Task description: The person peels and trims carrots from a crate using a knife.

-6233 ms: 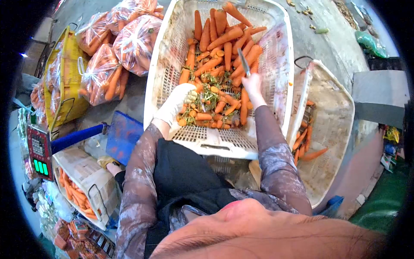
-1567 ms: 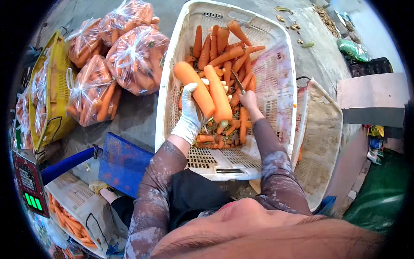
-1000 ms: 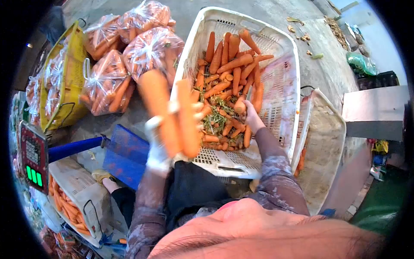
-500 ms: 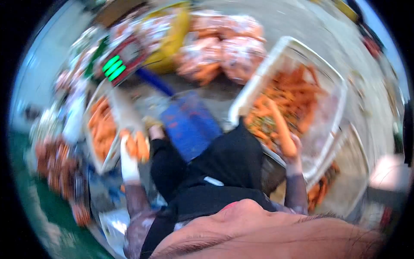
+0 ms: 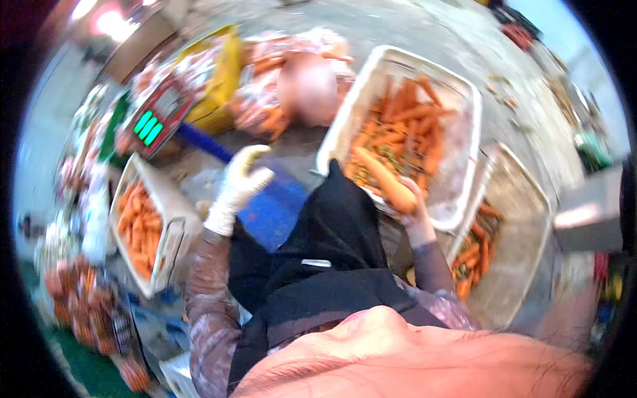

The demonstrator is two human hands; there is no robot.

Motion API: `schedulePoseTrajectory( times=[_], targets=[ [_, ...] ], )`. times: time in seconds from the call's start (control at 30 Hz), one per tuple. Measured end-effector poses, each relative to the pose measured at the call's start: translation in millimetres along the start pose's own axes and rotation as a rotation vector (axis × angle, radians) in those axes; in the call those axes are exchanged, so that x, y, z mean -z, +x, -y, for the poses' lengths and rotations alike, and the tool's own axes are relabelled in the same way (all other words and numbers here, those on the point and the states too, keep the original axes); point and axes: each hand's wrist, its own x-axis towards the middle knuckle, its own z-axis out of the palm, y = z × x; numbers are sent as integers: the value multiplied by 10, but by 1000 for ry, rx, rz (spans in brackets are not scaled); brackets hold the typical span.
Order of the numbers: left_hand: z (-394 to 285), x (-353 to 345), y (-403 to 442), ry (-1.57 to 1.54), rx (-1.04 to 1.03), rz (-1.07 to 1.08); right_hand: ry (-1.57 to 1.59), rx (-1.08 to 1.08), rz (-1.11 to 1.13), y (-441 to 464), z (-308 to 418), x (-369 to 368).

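Holding carrot (image 5: 387,180) w/ R grip (image 5: 420,202), partly hidden behind it; L grip (image 5: 247,180) spread, bags (image 5: 255,109) v blurred.

The left hand (image 5: 240,182) wears a white glove (image 5: 225,207) with a yellowish tinge, reaching the wrist. Both sleeves (image 5: 208,278) are thin and brownish purple, mottled with paler marbled patches. The apron (image 5: 332,298) is black, marked by a small white strip (image 5: 316,263).

A red display (image 5: 159,111) showing green bars (image 5: 147,128) stands near a yellow crate (image 5: 224,83).
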Motion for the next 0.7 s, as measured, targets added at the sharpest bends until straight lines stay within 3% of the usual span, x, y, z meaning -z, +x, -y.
schedulePoseTrajectory(
  times=[0.03,0.1,0.17,0.23,0.27,0.3,0.37,0.43,0.53,0.57,0.63,0.7],
  targets=[
    [-286,-388,137,81,-265,71,-80,22,-155,-1,33,-131],
    [-874,-954,414,432,-599,167,15,-82,-97,30,89,-241],
    [-1015,-1425,655,341,-765,173,-51,-83,0,-3,197,-386],
    [-988,-1765,924,270,-397,545,-224,35,-108,-187,336,-634],
    [-895,-1878,953,-143,-336,527,-297,188,-180,-220,336,-512],
    [-718,-2125,987,-281,-298,405,-373,346,-252,-247,355,-388],
    [-747,-2212,1070,-528,108,576,-894,767,-665,-324,440,-291],
    [-751,-2281,1166,-818,221,569,-999,950,-798,-389,556,-187],
    [-776,-2254,1323,-1260,451,368,-1239,802,-964,-251,880,324],
    [-678,-2228,1418,-1374,631,273,-1234,788,-968,-155,977,527],
    [-257,-2305,1658,-1398,560,65,-1220,570,-944,93,1155,844],
    [111,-2292,1819,-1374,637,42,-1193,516,-955,483,1261,1257]
  ],
)
